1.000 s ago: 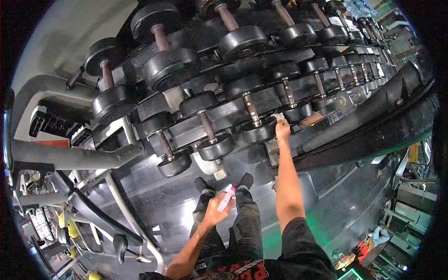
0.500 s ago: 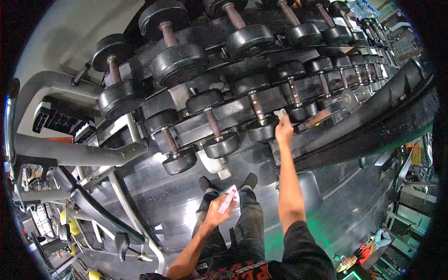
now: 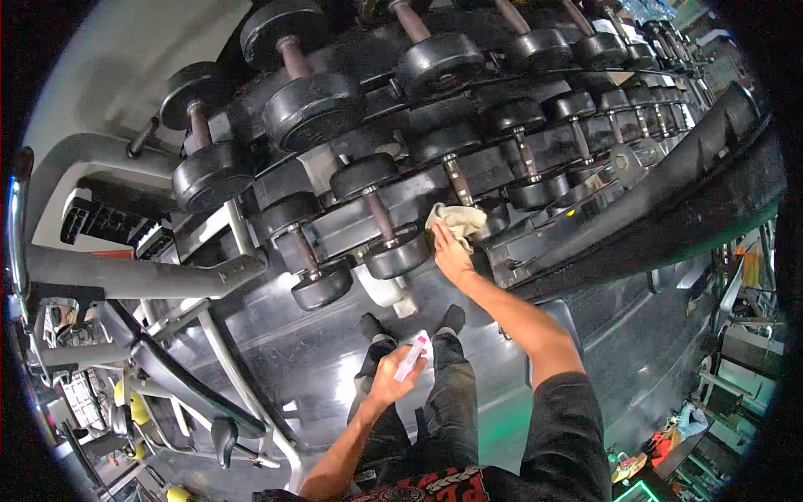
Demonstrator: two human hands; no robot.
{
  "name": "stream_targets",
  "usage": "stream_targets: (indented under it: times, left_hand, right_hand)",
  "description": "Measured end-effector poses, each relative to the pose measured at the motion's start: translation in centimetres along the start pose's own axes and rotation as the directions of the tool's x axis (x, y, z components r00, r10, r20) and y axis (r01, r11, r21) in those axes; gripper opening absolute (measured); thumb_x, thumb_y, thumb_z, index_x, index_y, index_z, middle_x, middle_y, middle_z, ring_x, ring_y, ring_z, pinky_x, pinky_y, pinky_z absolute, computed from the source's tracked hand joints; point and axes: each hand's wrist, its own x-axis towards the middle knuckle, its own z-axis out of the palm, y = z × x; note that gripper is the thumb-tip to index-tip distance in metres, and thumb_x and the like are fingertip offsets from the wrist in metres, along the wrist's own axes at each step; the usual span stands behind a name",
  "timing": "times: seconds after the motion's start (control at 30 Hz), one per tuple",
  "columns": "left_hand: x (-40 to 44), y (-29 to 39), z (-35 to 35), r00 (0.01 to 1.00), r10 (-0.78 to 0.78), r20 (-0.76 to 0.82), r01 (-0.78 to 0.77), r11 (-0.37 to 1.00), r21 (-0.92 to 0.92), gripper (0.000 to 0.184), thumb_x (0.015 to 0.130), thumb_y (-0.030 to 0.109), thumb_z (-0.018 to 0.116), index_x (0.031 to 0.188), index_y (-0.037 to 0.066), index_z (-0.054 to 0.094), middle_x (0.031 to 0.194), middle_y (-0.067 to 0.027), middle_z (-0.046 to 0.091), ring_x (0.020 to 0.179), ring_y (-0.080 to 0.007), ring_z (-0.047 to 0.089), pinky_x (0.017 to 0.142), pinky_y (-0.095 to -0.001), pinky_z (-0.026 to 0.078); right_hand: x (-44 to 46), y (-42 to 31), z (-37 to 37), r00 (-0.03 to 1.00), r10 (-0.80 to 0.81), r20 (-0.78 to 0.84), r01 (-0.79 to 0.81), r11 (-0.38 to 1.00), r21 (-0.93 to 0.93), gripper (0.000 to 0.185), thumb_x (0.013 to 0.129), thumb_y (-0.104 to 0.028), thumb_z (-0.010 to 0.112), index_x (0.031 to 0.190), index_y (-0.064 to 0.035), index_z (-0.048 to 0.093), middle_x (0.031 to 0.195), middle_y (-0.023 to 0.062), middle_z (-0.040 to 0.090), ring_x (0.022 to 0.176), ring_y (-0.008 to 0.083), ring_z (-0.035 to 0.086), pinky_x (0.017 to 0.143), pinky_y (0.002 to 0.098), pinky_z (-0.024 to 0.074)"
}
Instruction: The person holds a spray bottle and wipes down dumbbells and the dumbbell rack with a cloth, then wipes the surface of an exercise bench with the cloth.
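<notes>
My right hand (image 3: 452,254) presses a crumpled beige cloth (image 3: 458,222) against the near end of a black dumbbell (image 3: 456,180) on the lower rack row. The cloth hides part of that dumbbell's head. Low in front of my legs, my left hand (image 3: 391,378) is wrapped round a translucent bottle with a pink top (image 3: 411,358). Just left of the cloth lies another dumbbell (image 3: 382,219) with a worn metal handle.
An upper row of larger dumbbells (image 3: 311,109) runs above the lower one. A padded black bench (image 3: 652,209) slants along the right. Grey machine frames (image 3: 134,276) stand at the left. My feet are on the dark floor (image 3: 326,351).
My right hand has moved left from beside the dumbbell onto its near end, and the cloth now shows spread wider. My left hand stays nearly still with the bottle.
</notes>
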Motion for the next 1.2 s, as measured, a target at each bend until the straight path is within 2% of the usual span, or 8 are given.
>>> stream_targets:
  times: [0.17, 0.37, 0.6, 0.7, 0.8, 0.87, 0.97, 1.2]
  left_hand:
    - [-0.2, 0.0, 0.3, 0.999, -0.045, -0.001, 0.045, 0.999, 0.008, 0.016, 0.082, 0.012, 0.062, 0.095, 0.002, 0.062, 0.082, -0.0155, 0.063, 0.073, -0.0286, 0.064, 0.067, -0.0345, 0.049]
    - [0.0, -0.2, 0.6, 0.999, -0.043, 0.000, 0.043, 0.999, 0.005, 0.016, 0.082, 0.012, 0.063, 0.094, 0.002, 0.062, 0.081, -0.0150, 0.063, 0.071, -0.0250, 0.063, 0.066, -0.0336, 0.049]
    - [0.3, -0.9, 0.4, 0.989, -0.139, 0.056, 0.142, 0.988, -0.059, 0.015, 0.082, 0.012, 0.063, 0.094, 0.002, 0.061, 0.080, -0.0132, 0.063, 0.070, -0.0218, 0.063, 0.065, -0.0324, 0.048]
    - [0.7, -1.1, 0.4, 1.000, 0.025, -0.001, -0.025, 0.997, -0.075, 0.014, 0.082, 0.009, 0.065, 0.095, 0.006, 0.061, 0.072, 0.0021, 0.058, 0.062, -0.0054, 0.051, 0.056, -0.0239, 0.043]
    - [0.7, -1.3, 0.2, 1.000, -0.002, -0.003, 0.002, 0.998, -0.059, 0.015, 0.081, 0.009, 0.063, 0.095, 0.003, 0.061, 0.079, -0.0120, 0.062, 0.069, -0.0210, 0.062, 0.064, -0.0319, 0.048]
    - [0.9, -0.8, -0.2, 1.000, -0.019, 0.007, 0.019, 0.999, -0.033, 0.015, 0.081, 0.009, 0.064, 0.095, 0.003, 0.061, 0.079, -0.0120, 0.062, 0.070, -0.0212, 0.063, 0.064, -0.0319, 0.048]
    - [0.9, -0.5, -0.8, 0.999, -0.042, 0.027, 0.042, 0.999, 0.014, 0.015, 0.081, 0.009, 0.064, 0.095, 0.003, 0.061, 0.079, -0.0118, 0.062, 0.070, -0.0216, 0.063, 0.064, -0.0318, 0.048]
    - [0.5, -1.0, -1.3, 0.994, -0.110, 0.013, 0.110, 0.994, -0.010, 0.013, 0.083, 0.011, 0.064, 0.093, 0.004, 0.061, 0.073, -0.0051, 0.060, 0.064, -0.0116, 0.056, 0.059, -0.0273, 0.045]
  right_hand:
    - [5.4, -6.4, 8.2, 0.879, -0.270, 0.393, 0.366, 0.910, -0.195, 0.042, 0.090, -0.027, 0.047, 0.126, -0.0066, 0.055, 0.135, 0.0042, 0.049, 0.130, 0.0288, 0.037, 0.108, 0.0541, 0.0153]
    - [3.1, -7.1, 8.2, 0.970, -0.121, 0.210, 0.184, 0.932, -0.311, 0.033, 0.089, -0.023, 0.049, 0.118, -0.0116, 0.060, 0.126, -0.0011, 0.055, 0.123, 0.0172, 0.044, 0.099, 0.0409, 0.0298]
    - [-5.6, 2.4, 1.7, 0.829, 0.401, -0.389, -0.153, 0.833, 0.532, 0.031, 0.082, -0.017, 0.052, 0.111, -0.0150, 0.061, 0.132, 0.0027, 0.051, 0.132, 0.0228, 0.033, 0.111, 0.0434, 0.0219]
    - [-6.5, 3.4, 1.9, 0.695, 0.639, -0.331, -0.212, 0.621, 0.755, 0.037, 0.077, -0.008, 0.057, 0.114, -0.0151, 0.059, 0.132, 0.0055, 0.050, 0.130, 0.0270, 0.036, 0.109, 0.0440, 0.0278]
    - [-5.2, 2.2, 4.3, 0.225, 0.965, 0.135, -0.233, -0.082, 0.969, 0.039, 0.081, -0.008, 0.056, 0.120, -0.0093, 0.054, 0.129, 0.0139, 0.051, 0.121, 0.0331, 0.045, 0.101, 0.0396, 0.0362]
    - [-4.2, 3.3, 4.3, 0.020, 0.673, 0.740, 0.037, -0.740, 0.672, 0.036, 0.092, -0.021, 0.049, 0.124, -0.0052, 0.050, 0.125, 0.0163, 0.052, 0.111, 0.0308, 0.052, 0.094, 0.0373, 0.0407]
    - [-2.0, -0.5, 14.4, 0.725, 0.125, 0.677, 0.541, -0.711, -0.448, 0.036, 0.094, -0.035, 0.042, 0.118, -0.0119, 0.056, 0.118, 0.0090, 0.058, 0.108, 0.0280, 0.054, 0.095, 0.0456, 0.0428]
    - [2.5, -1.8, 13.8, 0.713, 0.125, 0.690, 0.645, -0.502, -0.576, 0.026, 0.090, -0.030, 0.046, 0.099, -0.0127, 0.063, 0.105, 0.0052, 0.065, 0.098, 0.0235, 0.061, 0.088, 0.0465, 0.0485]
